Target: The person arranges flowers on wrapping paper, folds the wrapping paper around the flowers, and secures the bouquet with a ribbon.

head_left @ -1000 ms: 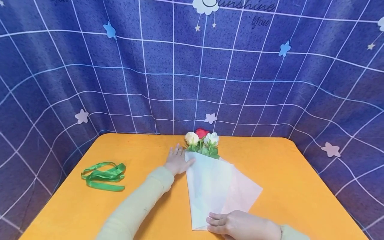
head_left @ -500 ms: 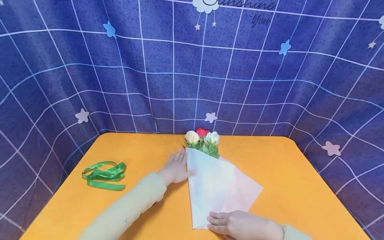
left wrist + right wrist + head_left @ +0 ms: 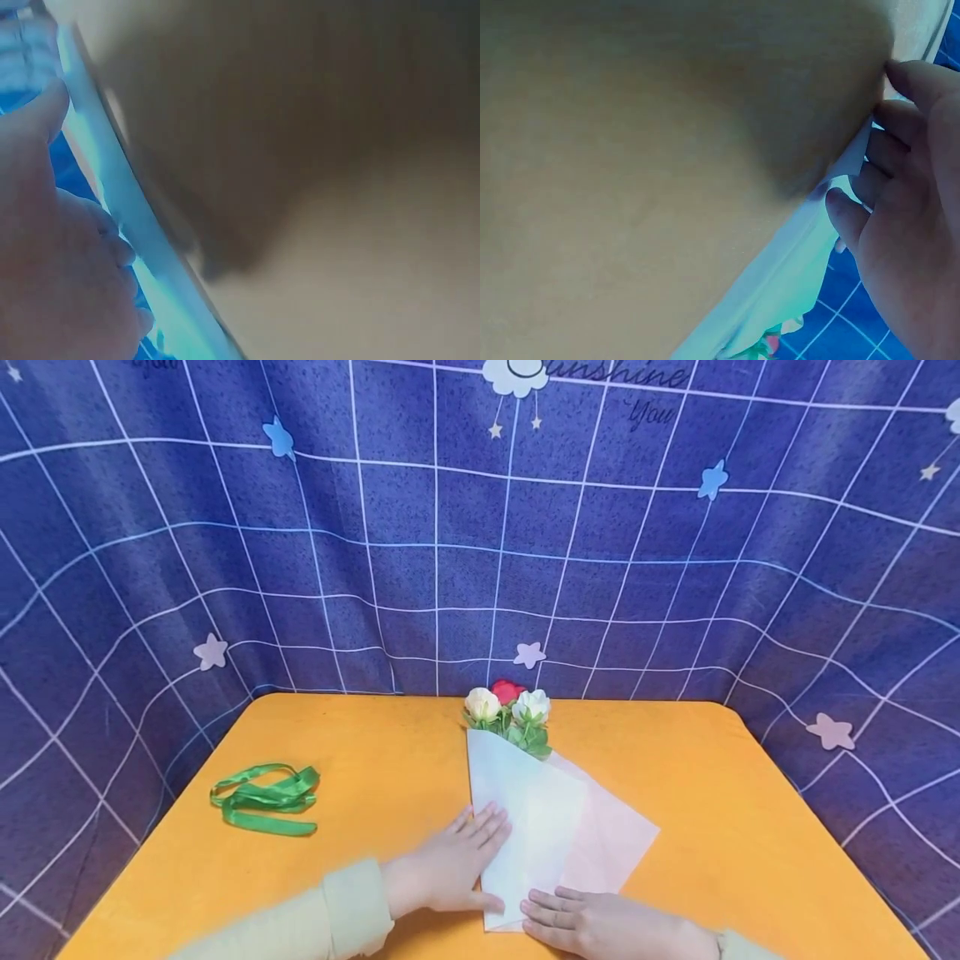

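Observation:
A sheet of white and pale pink wrapping paper [image 3: 525, 802], folded over the stems, lies around a small bunch of flowers. A cream rose [image 3: 482, 705], a white rose [image 3: 532, 707] and a red rose [image 3: 507, 692] stick out at its far end above green leaves. My left hand [image 3: 453, 864] rests on the paper's left edge, fingers extended. My right hand [image 3: 600, 925] lies at its near end, fingers over the lower corner. The left wrist view shows the paper's edge [image 3: 161, 255] beside the left hand; the stems are hidden under the paper.
A loosely coiled green ribbon [image 3: 266, 800] lies at the left of the orange table [image 3: 360, 735]. Behind and at both sides hangs a blue curtain [image 3: 397, 568] with a white grid and stars.
My left hand has slid down along the paper's left edge, from beside the flowers to near the lower end. The right hand and the flowers have stayed almost in place.

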{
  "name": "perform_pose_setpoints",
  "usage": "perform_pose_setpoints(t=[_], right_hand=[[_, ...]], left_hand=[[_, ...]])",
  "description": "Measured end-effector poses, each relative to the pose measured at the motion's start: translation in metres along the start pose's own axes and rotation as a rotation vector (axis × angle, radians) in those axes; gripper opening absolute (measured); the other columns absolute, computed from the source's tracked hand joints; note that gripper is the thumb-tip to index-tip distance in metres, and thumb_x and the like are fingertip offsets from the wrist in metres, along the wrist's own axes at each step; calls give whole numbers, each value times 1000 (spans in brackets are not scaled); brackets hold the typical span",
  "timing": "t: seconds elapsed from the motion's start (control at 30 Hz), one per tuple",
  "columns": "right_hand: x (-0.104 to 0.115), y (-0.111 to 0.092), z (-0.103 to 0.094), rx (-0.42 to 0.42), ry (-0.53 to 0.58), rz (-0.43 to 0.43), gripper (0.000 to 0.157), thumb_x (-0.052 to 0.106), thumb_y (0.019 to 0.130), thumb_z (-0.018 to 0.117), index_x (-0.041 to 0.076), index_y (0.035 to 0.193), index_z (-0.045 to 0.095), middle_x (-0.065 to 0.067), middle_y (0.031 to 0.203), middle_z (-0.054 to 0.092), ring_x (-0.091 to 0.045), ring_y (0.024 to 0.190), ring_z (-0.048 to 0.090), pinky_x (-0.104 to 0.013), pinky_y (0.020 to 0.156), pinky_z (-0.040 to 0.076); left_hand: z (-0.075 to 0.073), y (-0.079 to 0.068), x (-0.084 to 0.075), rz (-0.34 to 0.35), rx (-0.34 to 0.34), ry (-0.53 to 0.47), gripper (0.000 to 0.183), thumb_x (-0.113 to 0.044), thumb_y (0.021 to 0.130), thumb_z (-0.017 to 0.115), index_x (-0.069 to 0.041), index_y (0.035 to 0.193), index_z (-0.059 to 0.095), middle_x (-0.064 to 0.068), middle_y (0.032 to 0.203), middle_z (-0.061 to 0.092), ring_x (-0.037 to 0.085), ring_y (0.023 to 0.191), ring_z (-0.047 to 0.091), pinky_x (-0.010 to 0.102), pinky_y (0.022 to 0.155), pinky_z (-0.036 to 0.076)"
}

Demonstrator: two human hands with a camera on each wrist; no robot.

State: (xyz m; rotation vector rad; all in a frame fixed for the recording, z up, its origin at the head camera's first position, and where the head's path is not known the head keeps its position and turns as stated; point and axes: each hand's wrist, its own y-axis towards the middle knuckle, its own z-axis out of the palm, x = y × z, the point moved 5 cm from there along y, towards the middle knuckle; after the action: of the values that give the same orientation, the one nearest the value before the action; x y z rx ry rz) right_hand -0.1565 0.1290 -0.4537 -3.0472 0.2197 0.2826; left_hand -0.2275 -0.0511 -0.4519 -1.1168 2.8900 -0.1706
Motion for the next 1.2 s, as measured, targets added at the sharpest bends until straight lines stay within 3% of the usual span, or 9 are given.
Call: perform_pose_setpoints(t=[0.27, 0.43, 0.53, 0.63, 0.73, 0.8, 0.9, 1.0, 1.2], right_hand=[[-3, -7, 4, 69, 313, 89, 58, 46, 102, 25, 17, 151, 19, 0, 156, 23, -17, 141, 27, -37, 106, 38], [-8, -11, 3, 50, 468, 141, 54, 43, 102, 31, 22, 151, 20, 4, 155, 24, -15, 140, 28, -37, 105, 38], [-17, -15, -5, -70, 454, 189, 51, 34, 101, 41, 18, 148, 31, 0, 151, 35, -19, 136, 37, -40, 102, 41], [-36, -25, -14, -271, 317, 273, 42, 20, 95, 54, 9, 136, 50, -7, 135, 54, -23, 122, 53, -42, 94, 48], [-61, -40, -18, -435, 201, 409, 30, 8, 85, 65, 4, 114, 66, -7, 110, 68, -22, 102, 64, -40, 85, 53], [-77, -52, -15, -483, 162, 515, 25, 2, 79, 68, 3, 104, 69, -7, 98, 70, -22, 92, 65, -40, 81, 53], [-99, -72, -7, -450, 179, 745, 23, 3, 78, 70, 0, 100, 68, -11, 94, 68, -26, 88, 65, -41, 78, 54], [-115, -91, 2, -340, 279, 959, 30, 5, 79, 69, -5, 107, 64, -13, 92, 65, -24, 79, 62, -39, 69, 53], [-133, -106, 19, -263, 540, 1090, 40, 9, 82, 66, -11, 115, 57, -7, 82, 61, -13, 68, 51, -28, 59, 43]], left_hand=[[5, -11, -20, 75, -26, 69, 82, -67, 90, 31, -10, 148, 28, 10, 156, 20, 26, 144, 13, 48, 113, 21], [10, -14, -25, 111, -44, 89, 77, -65, 92, 28, -12, 147, 32, 8, 155, 24, 24, 144, 18, 48, 112, 25], [12, -14, -26, 114, -54, 103, 76, -65, 92, 30, -13, 147, 33, 7, 154, 26, 23, 143, 19, 47, 112, 25], [12, -12, -25, 116, -57, 113, 76, -65, 91, 31, -13, 147, 34, 6, 154, 27, 23, 143, 20, 48, 112, 26], [13, -11, -25, 114, -45, 94, 76, -66, 91, 31, -14, 146, 34, 5, 154, 28, 22, 143, 20, 48, 112, 26], [13, -11, -24, 112, -38, 69, 77, -66, 90, 32, -13, 146, 35, 5, 154, 28, 22, 143, 20, 49, 111, 25], [13, -11, -24, 113, -45, 38, 76, -66, 90, 35, -12, 144, 37, 5, 153, 29, 22, 143, 21, 51, 111, 26], [13, -11, -24, 123, -72, 29, 71, -65, 89, 38, -13, 138, 42, 7, 152, 32, 23, 142, 23, 52, 109, 27], [13, -11, -24, 145, -113, 43, 58, -64, 88, 42, -19, 125, 46, 8, 148, 37, 25, 141, 27, 53, 108, 30]])
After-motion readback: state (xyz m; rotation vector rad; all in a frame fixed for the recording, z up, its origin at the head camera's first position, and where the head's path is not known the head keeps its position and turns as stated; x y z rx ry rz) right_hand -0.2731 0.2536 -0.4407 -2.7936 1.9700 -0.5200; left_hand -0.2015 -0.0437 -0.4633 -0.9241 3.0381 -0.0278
